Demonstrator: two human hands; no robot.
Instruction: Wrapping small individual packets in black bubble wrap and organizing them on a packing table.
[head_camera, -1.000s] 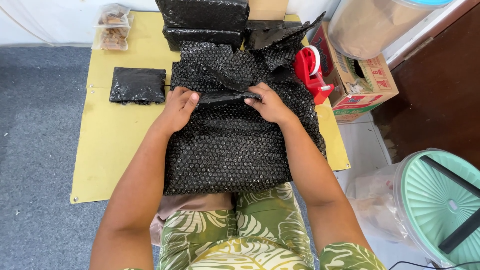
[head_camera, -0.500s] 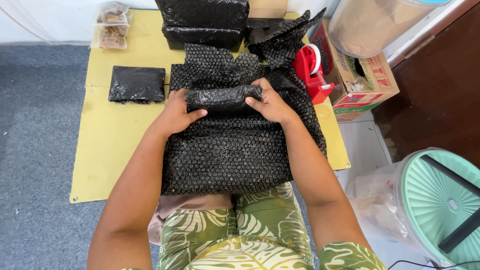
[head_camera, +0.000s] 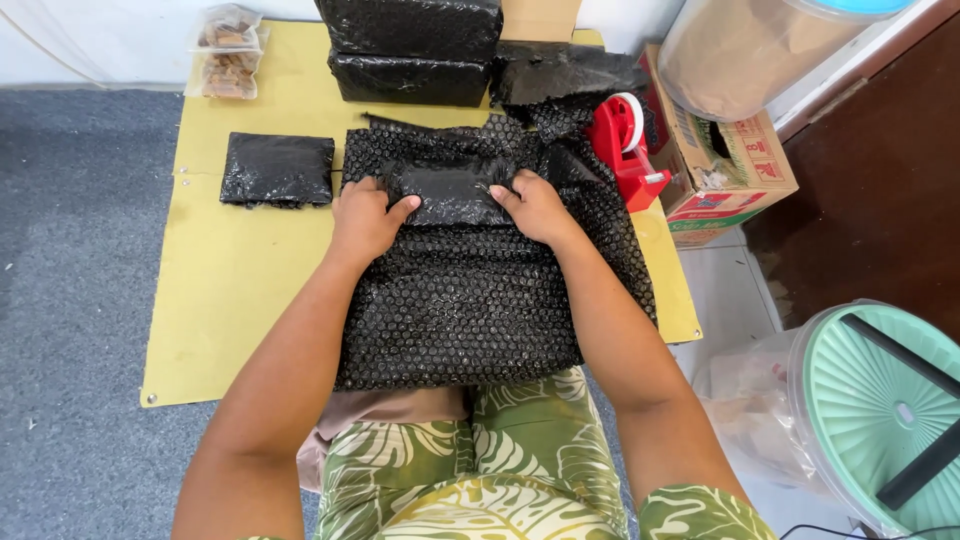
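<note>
Yellow mat (head_camera: 230, 290) on grey carpet (head_camera: 70, 300), white wall behind.

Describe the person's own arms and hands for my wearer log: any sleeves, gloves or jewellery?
Both arms are bare from the frame edge down; no sleeves show. The left hand and right hand wear no gloves, and no rings, watch or bracelets are visible. The only clothing in view is green, leaf-printed fabric over the lap.

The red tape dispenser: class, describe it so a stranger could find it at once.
Start at the yellow mat on the floor. At its right edge, beside the cardboard box, stands the red tape dispenser. It is the only red thing among black wrapped parcels.
</note>
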